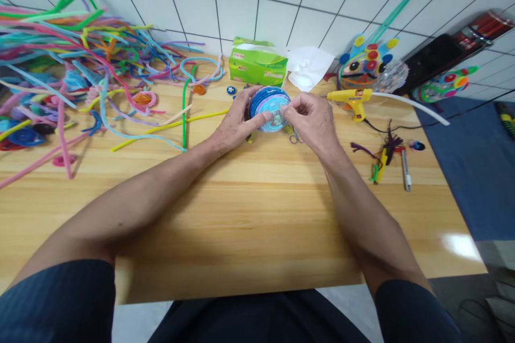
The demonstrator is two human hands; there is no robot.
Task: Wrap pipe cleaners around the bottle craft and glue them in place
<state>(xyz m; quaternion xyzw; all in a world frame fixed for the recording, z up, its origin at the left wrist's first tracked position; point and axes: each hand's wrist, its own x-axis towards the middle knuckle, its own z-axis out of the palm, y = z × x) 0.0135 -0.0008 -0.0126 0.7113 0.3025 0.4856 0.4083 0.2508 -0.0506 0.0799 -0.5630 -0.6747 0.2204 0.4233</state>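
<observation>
A round piece wrapped in rings of blue, purple and light-blue pipe cleaner [269, 101] has a clear, shiny middle. My left hand [241, 120] grips it from the left, its thumb lying across the front near the middle. At its right side, my right hand [316, 120] is closed in a pinch, fingertips against the shiny centre. Whatever the right fingertips may hold is too small to make out. Below the right hand, the loop handles of small scissors [295, 138] show; the rest of them is hidden.
Many loose pipe cleaners [100, 59] pile up at the left. A green tissue pack [257, 64] and white paper [309, 68] lie behind the hands. To the right are a yellow glue gun [356, 101] with its cord, decorated figures [364, 67] and a utility knife [406, 171].
</observation>
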